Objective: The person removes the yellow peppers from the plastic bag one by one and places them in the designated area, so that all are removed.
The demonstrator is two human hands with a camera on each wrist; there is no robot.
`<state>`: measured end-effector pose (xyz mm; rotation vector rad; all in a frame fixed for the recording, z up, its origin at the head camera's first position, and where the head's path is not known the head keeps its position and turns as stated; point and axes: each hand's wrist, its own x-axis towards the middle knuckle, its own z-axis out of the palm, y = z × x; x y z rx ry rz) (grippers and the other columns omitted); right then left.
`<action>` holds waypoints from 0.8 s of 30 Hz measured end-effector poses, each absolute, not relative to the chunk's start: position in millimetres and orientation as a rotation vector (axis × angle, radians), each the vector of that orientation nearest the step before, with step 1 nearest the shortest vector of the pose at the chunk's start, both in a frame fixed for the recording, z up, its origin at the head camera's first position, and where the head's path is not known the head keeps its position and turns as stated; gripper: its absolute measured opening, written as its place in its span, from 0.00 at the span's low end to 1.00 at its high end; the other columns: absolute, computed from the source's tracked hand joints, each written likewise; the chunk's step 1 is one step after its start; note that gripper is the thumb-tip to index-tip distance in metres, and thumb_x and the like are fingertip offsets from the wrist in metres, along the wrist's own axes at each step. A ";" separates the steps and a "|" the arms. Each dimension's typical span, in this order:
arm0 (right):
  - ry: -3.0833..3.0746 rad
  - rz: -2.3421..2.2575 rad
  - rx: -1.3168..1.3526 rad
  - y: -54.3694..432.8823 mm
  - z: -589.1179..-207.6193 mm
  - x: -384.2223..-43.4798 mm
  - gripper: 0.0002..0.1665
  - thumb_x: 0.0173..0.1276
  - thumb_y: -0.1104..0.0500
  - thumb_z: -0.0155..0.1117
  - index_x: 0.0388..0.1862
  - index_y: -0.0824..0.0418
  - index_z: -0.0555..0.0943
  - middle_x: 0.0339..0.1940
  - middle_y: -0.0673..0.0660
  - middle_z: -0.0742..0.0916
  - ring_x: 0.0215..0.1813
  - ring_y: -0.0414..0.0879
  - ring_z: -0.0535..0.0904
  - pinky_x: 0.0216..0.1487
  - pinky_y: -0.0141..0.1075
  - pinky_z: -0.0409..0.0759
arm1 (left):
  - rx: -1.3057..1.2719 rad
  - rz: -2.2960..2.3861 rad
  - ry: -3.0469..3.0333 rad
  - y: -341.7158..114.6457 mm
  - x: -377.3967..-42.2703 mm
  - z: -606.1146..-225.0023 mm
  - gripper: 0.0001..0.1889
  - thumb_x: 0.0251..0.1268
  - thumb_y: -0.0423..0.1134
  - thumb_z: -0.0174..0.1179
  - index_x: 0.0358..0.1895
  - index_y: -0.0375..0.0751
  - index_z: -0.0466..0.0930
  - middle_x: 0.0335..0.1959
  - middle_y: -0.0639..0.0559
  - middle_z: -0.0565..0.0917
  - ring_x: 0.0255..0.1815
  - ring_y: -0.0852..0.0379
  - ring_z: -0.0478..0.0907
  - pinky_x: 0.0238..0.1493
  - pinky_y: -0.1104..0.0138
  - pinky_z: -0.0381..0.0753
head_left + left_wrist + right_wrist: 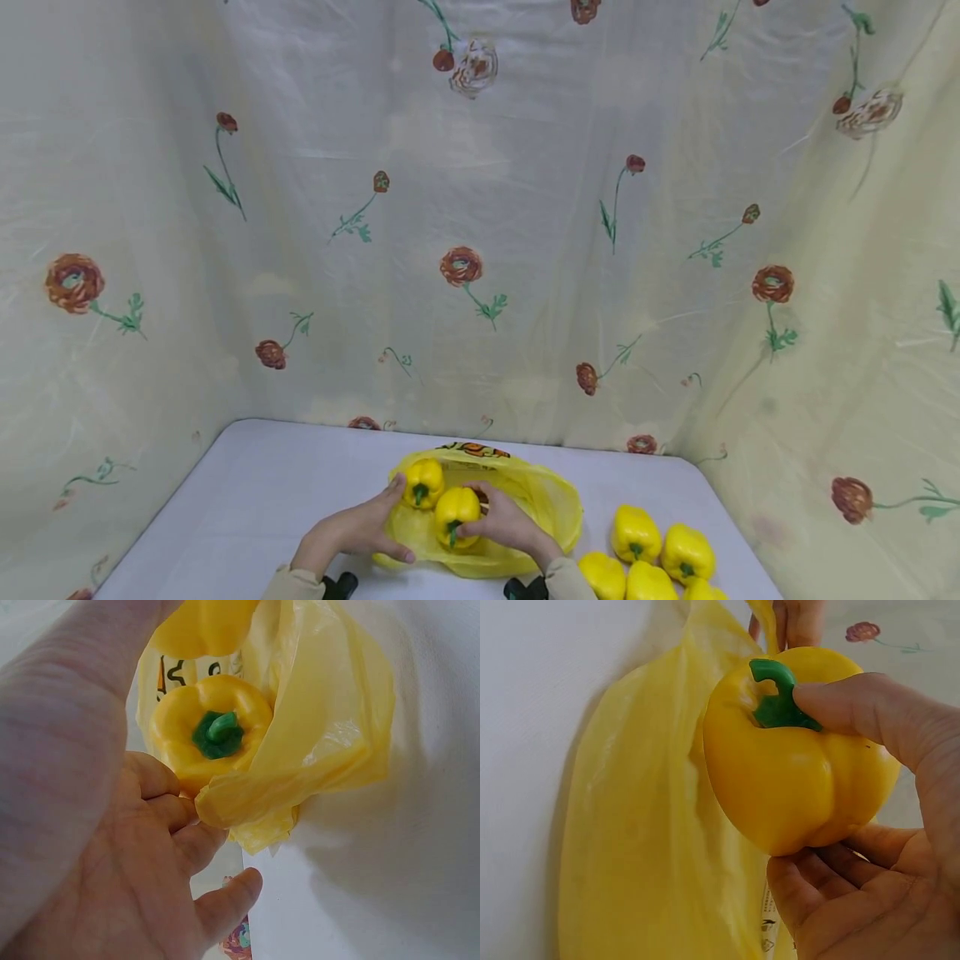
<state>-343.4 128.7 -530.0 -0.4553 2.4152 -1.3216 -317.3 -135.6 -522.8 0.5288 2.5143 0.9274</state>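
A yellow bell pepper (802, 772) with a green stem is gripped by my right hand (512, 523), thumb beside the stem and fingers under its far side. In the head view this pepper overlaps the yellow plastic bag (558, 500). Another yellow pepper (424, 482) sits in the bag, its green stem toward me in the left wrist view. My left hand (367, 527) is spread at the bag's left side, holding nothing. Its fingers (201, 844) lie against the bag's edge, close to the pepper inside.
Several more yellow peppers (636, 533) are grouped on the right side of the white table (277, 475), near its front. A flowered curtain (525, 333) surrounds the table at the back and sides.
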 end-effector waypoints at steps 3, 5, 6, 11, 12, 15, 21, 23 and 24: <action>2.411 -1.325 -0.461 128.4 -526.7 -341.5 0.44 0.54 0.52 0.75 0.67 0.62 0.68 0.65 0.61 0.75 0.65 0.58 0.72 0.64 0.55 0.72 | 0.532 0.935 2.510 -135.6 -317.3 -523.2 0.64 0.49 0.60 0.70 0.77 0.33 0.35 0.78 0.34 0.39 0.78 0.37 0.44 0.74 0.42 0.51; 2.408 -1.333 -0.468 128.3 -523.6 -339.7 0.44 0.54 0.53 0.75 0.68 0.62 0.68 0.66 0.62 0.75 0.65 0.59 0.72 0.64 0.55 0.72 | 0.532 0.935 2.513 -135.6 -317.2 -523.4 0.64 0.49 0.60 0.70 0.77 0.33 0.35 0.78 0.34 0.39 0.78 0.37 0.44 0.74 0.42 0.51; 2.407 -1.336 -0.470 128.2 -521.9 -338.6 0.44 0.54 0.53 0.75 0.68 0.62 0.68 0.66 0.62 0.75 0.66 0.59 0.71 0.64 0.55 0.72 | 0.531 0.933 2.514 -135.6 -317.2 -523.4 0.64 0.49 0.60 0.70 0.77 0.33 0.35 0.78 0.34 0.39 0.78 0.37 0.44 0.74 0.42 0.51; 2.414 -1.339 -0.483 128.4 -514.1 -333.3 0.44 0.54 0.52 0.75 0.68 0.61 0.68 0.67 0.62 0.74 0.67 0.60 0.71 0.64 0.55 0.72 | 0.531 0.923 2.525 -135.7 -317.3 -523.9 0.64 0.49 0.60 0.70 0.77 0.33 0.35 0.78 0.34 0.39 0.78 0.37 0.44 0.74 0.42 0.51; 2.415 -1.339 -0.482 128.6 -512.7 -332.3 0.44 0.54 0.52 0.75 0.68 0.61 0.68 0.67 0.62 0.74 0.67 0.60 0.71 0.64 0.55 0.72 | 0.531 0.923 2.525 -135.6 -317.2 -523.9 0.64 0.49 0.60 0.70 0.77 0.33 0.35 0.78 0.34 0.39 0.78 0.37 0.44 0.74 0.42 0.51; 2.419 -1.342 -0.496 130.2 -509.8 -330.0 0.44 0.54 0.52 0.75 0.68 0.60 0.68 0.68 0.62 0.74 0.67 0.60 0.70 0.65 0.55 0.72 | 0.529 0.925 2.524 -135.5 -316.8 -523.4 0.64 0.49 0.61 0.70 0.77 0.33 0.35 0.78 0.34 0.39 0.78 0.37 0.44 0.74 0.42 0.51; 2.394 -1.378 -0.548 134.8 -505.0 -322.4 0.46 0.55 0.53 0.75 0.69 0.62 0.66 0.68 0.62 0.73 0.69 0.61 0.69 0.67 0.55 0.69 | 0.514 0.934 2.524 -135.4 -316.3 -523.4 0.64 0.49 0.60 0.70 0.77 0.33 0.35 0.78 0.34 0.39 0.78 0.37 0.44 0.74 0.42 0.51; 2.386 -1.381 -0.570 136.4 -503.7 -318.8 0.46 0.55 0.53 0.75 0.70 0.63 0.66 0.68 0.61 0.73 0.69 0.60 0.69 0.68 0.55 0.69 | 0.510 0.936 2.524 -135.4 -316.1 -523.8 0.64 0.48 0.60 0.70 0.77 0.33 0.35 0.78 0.34 0.39 0.78 0.37 0.45 0.74 0.42 0.51; 2.387 -1.378 -0.588 137.1 -503.1 -316.7 0.46 0.55 0.54 0.75 0.70 0.64 0.66 0.68 0.61 0.74 0.69 0.59 0.69 0.68 0.54 0.69 | 0.509 0.936 2.524 -135.3 -316.1 -524.0 0.64 0.48 0.60 0.70 0.77 0.33 0.35 0.78 0.34 0.40 0.78 0.37 0.45 0.74 0.42 0.51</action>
